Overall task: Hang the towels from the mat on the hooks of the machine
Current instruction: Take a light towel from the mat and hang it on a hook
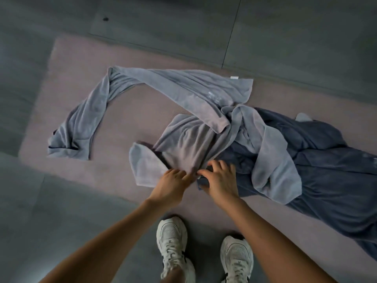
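A pinkish mat (114, 123) lies on the floor with towels heaped on it. A long light grey-blue towel (163, 82) stretches across the far side. A crumpled light grey towel (187, 139) lies in the middle, partly over a dark blue towel (326, 164) on the right. My left hand (173, 180) pinches the near edge of the light grey towel. My right hand (220, 176) rests close beside it, fingers curled on the fabric where the light grey and dark blue towels meet. The machine and its hooks are out of view.
Grey tiled floor (61, 201) surrounds the mat. My two white sneakers (173, 242) stand at the mat's near edge.
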Available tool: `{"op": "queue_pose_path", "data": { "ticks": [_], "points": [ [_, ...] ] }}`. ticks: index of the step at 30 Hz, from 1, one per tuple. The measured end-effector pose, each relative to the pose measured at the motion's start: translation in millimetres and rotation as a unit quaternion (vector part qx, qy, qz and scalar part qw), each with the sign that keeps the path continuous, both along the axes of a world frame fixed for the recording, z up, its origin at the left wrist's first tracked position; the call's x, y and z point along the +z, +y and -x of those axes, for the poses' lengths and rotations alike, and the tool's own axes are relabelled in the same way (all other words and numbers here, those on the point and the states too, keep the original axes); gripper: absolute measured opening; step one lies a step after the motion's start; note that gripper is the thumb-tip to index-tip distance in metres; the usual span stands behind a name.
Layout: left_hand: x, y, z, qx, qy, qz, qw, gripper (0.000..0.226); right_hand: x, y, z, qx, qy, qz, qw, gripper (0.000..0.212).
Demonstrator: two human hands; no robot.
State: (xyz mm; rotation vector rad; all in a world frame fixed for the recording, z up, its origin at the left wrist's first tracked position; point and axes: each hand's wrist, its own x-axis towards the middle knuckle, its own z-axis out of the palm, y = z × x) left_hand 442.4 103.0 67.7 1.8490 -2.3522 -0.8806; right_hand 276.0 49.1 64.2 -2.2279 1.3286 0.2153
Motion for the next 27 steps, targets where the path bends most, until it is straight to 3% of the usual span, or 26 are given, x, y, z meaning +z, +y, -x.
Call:
{"op": "queue_pose_path", "data": {
  "ticks": [2,4,9,13,18,21,24,27],
  "points": [
    [47,-1,2,-0.015,0.019,0.031,0.999,0.035,35,-2,3,0.009,-0.021,0.008,1.000,0.030],
    [101,-4,5,-0.021,0.022,0.053,0.998,0.009,73,-6,10,0.029,-0.064,0.023,0.997,0.026],
    [243,-28,6,0.029,0.007,0.062,0.998,0.026,199,-14,37,0.015,-0.159,0.036,0.987,0.026],
    [378,-52,25,0.015,0.013,0.102,0.995,0.023,305,-23,64,-0.012,-0.166,0.083,0.982,0.007],
    [525,-64,36,-0.023,-0.010,0.163,0.986,0.018,420,-34,91,-0.041,-0.190,0.153,0.969,0.027],
    [590,-68,32,-0.003,-0.016,0.189,0.982,0.023,473,-34,107,-0.053,-0.223,0.090,0.969,0.029],
    [638,-69,32,0.007,-0.023,0.209,0.978,0.028,520,-36,118,-0.025,-0.200,-0.006,0.980,0.034],
    [685,-68,26,0.030,-0.030,0.236,0.971,0.026,568,-40,128,0.001,-0.178,-0.032,0.983,0.021]
  ]
}}
